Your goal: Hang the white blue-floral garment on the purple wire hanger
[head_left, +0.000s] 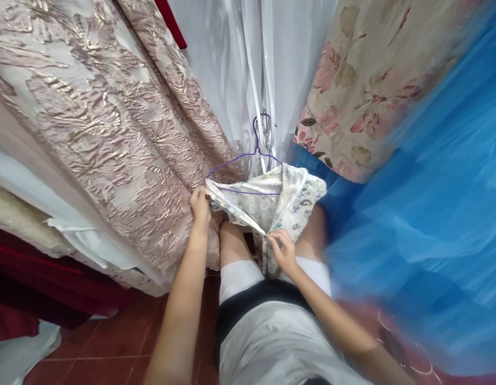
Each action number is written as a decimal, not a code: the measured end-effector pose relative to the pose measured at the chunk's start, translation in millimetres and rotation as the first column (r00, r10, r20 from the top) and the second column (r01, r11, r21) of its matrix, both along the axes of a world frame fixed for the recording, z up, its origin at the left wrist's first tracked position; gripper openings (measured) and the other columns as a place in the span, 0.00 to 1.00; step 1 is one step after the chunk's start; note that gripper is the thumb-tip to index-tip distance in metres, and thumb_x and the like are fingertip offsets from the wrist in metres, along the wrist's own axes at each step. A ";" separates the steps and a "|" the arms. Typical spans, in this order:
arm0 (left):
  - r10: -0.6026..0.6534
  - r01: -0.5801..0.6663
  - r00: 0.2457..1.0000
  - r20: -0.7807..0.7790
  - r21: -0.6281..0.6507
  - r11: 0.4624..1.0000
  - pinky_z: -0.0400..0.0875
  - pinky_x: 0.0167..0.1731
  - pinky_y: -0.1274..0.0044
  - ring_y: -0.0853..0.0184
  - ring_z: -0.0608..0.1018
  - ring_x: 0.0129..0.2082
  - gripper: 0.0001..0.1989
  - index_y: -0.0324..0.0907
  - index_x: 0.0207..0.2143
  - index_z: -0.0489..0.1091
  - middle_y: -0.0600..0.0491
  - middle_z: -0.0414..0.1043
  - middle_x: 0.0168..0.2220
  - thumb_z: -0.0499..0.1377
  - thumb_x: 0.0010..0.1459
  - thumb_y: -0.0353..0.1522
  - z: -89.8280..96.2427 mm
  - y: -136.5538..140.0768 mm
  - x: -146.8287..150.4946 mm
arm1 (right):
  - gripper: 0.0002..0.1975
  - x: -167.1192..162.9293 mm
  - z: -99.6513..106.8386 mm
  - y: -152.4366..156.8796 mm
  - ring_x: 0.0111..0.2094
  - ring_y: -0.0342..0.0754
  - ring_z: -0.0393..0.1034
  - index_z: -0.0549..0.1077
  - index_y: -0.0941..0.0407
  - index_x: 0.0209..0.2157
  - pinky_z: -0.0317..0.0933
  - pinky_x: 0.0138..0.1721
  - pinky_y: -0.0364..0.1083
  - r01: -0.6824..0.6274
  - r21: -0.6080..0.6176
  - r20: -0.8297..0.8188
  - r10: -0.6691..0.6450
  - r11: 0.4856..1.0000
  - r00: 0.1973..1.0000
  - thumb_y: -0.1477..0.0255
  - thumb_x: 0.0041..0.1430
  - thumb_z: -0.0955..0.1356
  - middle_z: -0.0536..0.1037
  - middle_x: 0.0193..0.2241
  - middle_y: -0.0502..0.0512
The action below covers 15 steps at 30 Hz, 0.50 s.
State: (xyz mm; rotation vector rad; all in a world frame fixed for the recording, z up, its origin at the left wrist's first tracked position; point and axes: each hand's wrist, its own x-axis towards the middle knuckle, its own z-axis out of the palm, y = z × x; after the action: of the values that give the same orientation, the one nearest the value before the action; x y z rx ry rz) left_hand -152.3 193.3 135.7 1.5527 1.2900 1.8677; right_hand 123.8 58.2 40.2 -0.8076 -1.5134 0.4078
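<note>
Mid-frame, the floral garment (298, 198) hung on the purple hanger (256, 152). The left hand (200, 205) gripped its shoulder; the right hand's (283, 248) fingers pinched the neckline. Straightening seemed under way; the next move probably called for even tension.

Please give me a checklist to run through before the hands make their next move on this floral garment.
1. Left hand gripping: ok, at the floral garment's edge near one end of the hanger.
2. Right hand gripping: ok, pinching the neckline's lower part.
3. Hanger within garment: ok, its lower bar shows in the neck opening.
4. Hook free: cannot tell; it overlaps white hanging fabric.
5. Garment smooth: not ok, creased and folded.
</note>
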 end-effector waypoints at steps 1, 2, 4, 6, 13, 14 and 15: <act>0.030 -0.029 0.999 0.025 -0.019 0.999 0.61 0.28 0.78 0.72 0.66 0.23 0.19 0.42 0.30 0.62 0.58 0.61 0.22 0.48 0.67 0.46 -15.2 -1.0 10.3 | 0.08 -0.8 -5.1 -1.8 0.38 0.52 0.73 0.76 0.53 0.36 0.66 0.43 0.52 -0.001 -0.022 0.006 0.001 1.000 1.000 0.71 0.68 0.65 0.79 0.33 0.55; 0.042 -0.039 0.998 0.054 -0.043 0.998 0.62 0.28 0.78 0.72 0.67 0.23 0.19 0.42 0.30 0.62 0.58 0.63 0.23 0.50 0.65 0.47 -28.5 -4.4 21.7 | 0.08 -1.0 -10.3 -3.6 0.38 0.52 0.73 0.76 0.53 0.36 0.66 0.43 0.53 -0.004 -0.041 0.016 0.005 0.999 1.000 0.71 0.68 0.65 0.79 0.33 0.55; 0.029 -0.024 0.998 0.058 -0.086 0.996 0.65 0.30 0.78 0.71 0.70 0.25 0.19 0.40 0.31 0.65 0.56 0.68 0.25 0.54 0.62 0.48 -47.4 -18.2 44.7 | 0.08 -0.2 -20.4 -7.4 0.37 0.53 0.73 0.76 0.52 0.35 0.67 0.42 0.53 -0.024 -0.077 0.041 0.027 0.997 0.999 0.70 0.67 0.65 0.79 0.32 0.55; -0.020 0.022 1.000 0.020 -0.124 0.992 0.68 0.32 0.78 0.69 0.74 0.29 0.18 0.40 0.34 0.69 0.52 0.73 0.29 0.56 0.62 0.46 -54.3 -39.5 65.5 | 0.08 0.8 -26.9 -11.2 0.37 0.54 0.73 0.76 0.52 0.34 0.67 0.41 0.54 -0.046 -0.125 0.057 0.053 0.991 0.997 0.69 0.67 0.65 0.79 0.31 0.55; -0.336 0.285 0.841 -0.424 -0.180 0.941 0.72 0.43 0.75 0.65 0.80 0.39 0.13 0.45 0.42 0.74 0.51 0.79 0.39 0.54 0.68 0.41 -5.2 -110.2 123.5 | 0.19 -0.8 14.3 -16.8 0.46 0.56 0.74 0.73 0.54 0.50 0.68 0.47 0.52 -0.219 -0.310 -0.044 0.216 0.925 0.975 0.63 0.58 0.72 0.79 0.46 0.59; -0.378 0.326 0.818 -0.433 -0.192 0.926 0.72 0.43 0.75 0.64 0.79 0.39 0.13 0.44 0.41 0.74 0.51 0.79 0.39 0.53 0.69 0.41 1.9 -114.8 129.4 | 0.16 1.0 25.4 -16.3 0.41 0.54 0.74 0.74 0.55 0.45 0.68 0.43 0.51 -0.270 -0.352 -0.059 0.267 0.896 0.962 0.61 0.59 0.72 0.80 0.40 0.57; -0.426 0.369 0.803 -0.416 -0.214 0.904 0.73 0.43 0.75 0.64 0.79 0.38 0.14 0.43 0.42 0.74 0.50 0.78 0.38 0.53 0.69 0.41 6.6 -118.1 134.1 | 0.13 4.4 36.3 -15.9 0.35 0.52 0.73 0.75 0.56 0.39 0.68 0.38 0.49 -0.315 -0.395 -0.074 0.312 0.863 0.947 0.60 0.60 0.71 0.79 0.34 0.54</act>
State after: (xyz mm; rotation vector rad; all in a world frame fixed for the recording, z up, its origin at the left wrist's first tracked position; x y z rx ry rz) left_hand -18.2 75.2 142.3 2.0810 1.1049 1.1790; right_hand 128.2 42.3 76.4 -0.8727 -1.5803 0.9922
